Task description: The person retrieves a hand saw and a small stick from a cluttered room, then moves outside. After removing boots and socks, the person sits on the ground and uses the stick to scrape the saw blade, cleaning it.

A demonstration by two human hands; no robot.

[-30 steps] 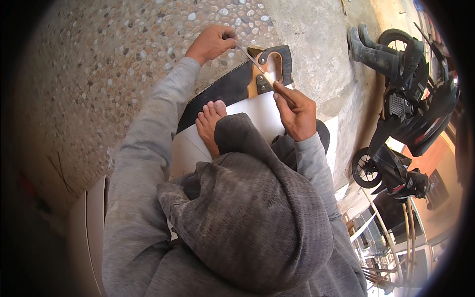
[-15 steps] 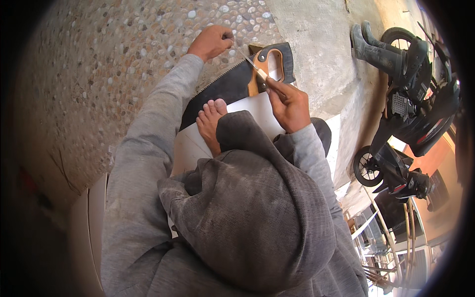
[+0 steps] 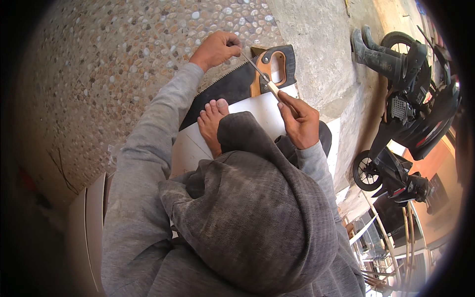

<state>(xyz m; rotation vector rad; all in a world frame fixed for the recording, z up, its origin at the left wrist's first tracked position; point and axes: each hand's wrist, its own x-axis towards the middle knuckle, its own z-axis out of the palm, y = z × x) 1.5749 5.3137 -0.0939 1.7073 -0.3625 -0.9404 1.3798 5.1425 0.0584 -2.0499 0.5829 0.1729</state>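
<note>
A handsaw lies on a white board (image 3: pixel 257 113), its dark blade (image 3: pixel 225 90) toothed edge up and its orange and black handle (image 3: pixel 278 67) at the far end. My bare foot (image 3: pixel 212 123) rests on the board against the blade. A thin metal file (image 3: pixel 256 69) with a wooden grip crosses the saw near the handle. My left hand (image 3: pixel 216 48) pinches the file's far tip. My right hand (image 3: pixel 299 121) is closed on the wooden grip. My grey hood and sleeves fill the lower half of the view.
The ground is pebbled concrete (image 3: pixel 123 74), with a smooth concrete strip (image 3: pixel 316 44) on the right. A pair of dark rubber boots (image 3: pixel 378 52) and a parked motorbike (image 3: pixel 415 116) stand at the right. A pale panel (image 3: pixel 86 218) lies at the lower left.
My right hand pushed the file forward over the saw, then drew it back toward me. My left hand stayed on the tip and shifted only slightly. Saw and foot have not moved.
</note>
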